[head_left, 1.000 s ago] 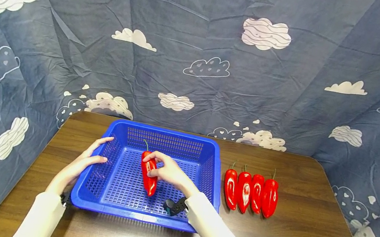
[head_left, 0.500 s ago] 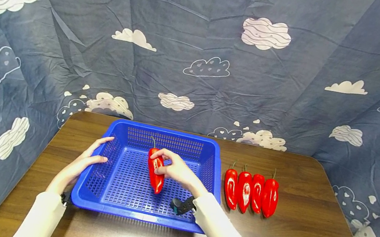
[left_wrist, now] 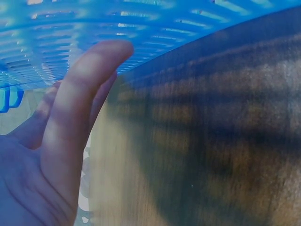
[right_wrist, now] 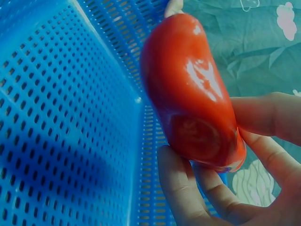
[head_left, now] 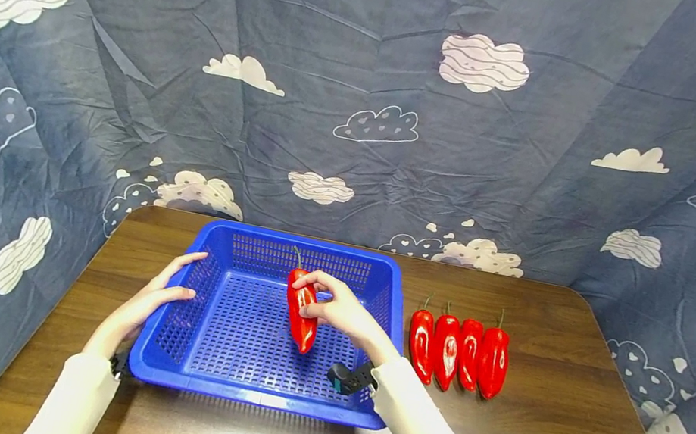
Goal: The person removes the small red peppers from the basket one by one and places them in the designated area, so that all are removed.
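Observation:
My right hand (head_left: 342, 312) pinches a glossy red pepper (head_left: 300, 309) with a green stem, thumb on one side and fingers on the other. The pepper is raised inside the blue plastic basket (head_left: 256, 397), stem toward the far wall. In the right wrist view, the pepper (right_wrist: 188, 84) fills the middle, its tip toward the camera. At the basket's left side, my left hand (head_left: 151, 299) grips the rim, with thumb and one finger reaching over it. The left wrist view has other fingers of the left hand (left_wrist: 70, 117) against the outside of the slotted wall.
Several more red peppers (head_left: 457, 352) lie side by side on the wooden table (head_left: 548, 427), right of the basket. A grey-blue curtain (head_left: 388, 62) with cloud prints hangs behind and at both sides.
The right hand has moved to the right and slightly away with the pepper, from the basket's middle toward its right half. The left hand and basket keep their place.

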Available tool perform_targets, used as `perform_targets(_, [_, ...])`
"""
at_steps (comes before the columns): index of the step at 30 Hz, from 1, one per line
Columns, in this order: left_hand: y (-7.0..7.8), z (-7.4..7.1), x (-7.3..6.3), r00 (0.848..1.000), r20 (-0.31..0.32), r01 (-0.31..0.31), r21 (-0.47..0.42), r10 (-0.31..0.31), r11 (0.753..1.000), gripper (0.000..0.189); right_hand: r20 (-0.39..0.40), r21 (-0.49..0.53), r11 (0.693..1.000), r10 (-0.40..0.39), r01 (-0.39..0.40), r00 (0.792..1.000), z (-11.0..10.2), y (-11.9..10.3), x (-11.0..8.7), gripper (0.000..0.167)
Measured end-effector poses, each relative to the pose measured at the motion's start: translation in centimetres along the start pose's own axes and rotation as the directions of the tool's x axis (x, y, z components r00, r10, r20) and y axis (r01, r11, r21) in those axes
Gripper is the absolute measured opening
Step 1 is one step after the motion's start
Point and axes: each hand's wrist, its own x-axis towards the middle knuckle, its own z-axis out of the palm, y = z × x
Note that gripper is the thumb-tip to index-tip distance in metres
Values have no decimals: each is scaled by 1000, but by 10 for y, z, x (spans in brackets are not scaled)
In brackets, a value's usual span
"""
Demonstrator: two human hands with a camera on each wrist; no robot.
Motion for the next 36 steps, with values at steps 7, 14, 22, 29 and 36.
perform_targets(7, [1, 1, 0, 1000, -2, 9, -2, -9, 1000, 63, -4, 9, 1000, -7, 7, 1000, -9, 2, -5, 37])
perform_targets(14, [0, 1, -1, 1000, -14, 20, 3, -20, 1000, 64, -24, -18, 1000, -11, 11, 1000, -20, 2, -10, 37])
perform_targets(22, [0, 0, -1, 999, -4, 33, -14, -33, 999, 63, -45, -33, 999, -22, 21, 999, -30, -1, -18, 36])
perform_targets(29, [0, 0, -1, 1000, 10, 17, -21, -16, 1000, 63, -74, -49, 999, -15, 11, 997, -41, 1, -24, 37])
perform_targets(36, [0, 0, -1, 1000, 6, 26, -28, -25, 999, 64, -85, -58, 998, -22, 17, 996, -50, 3, -29, 37])
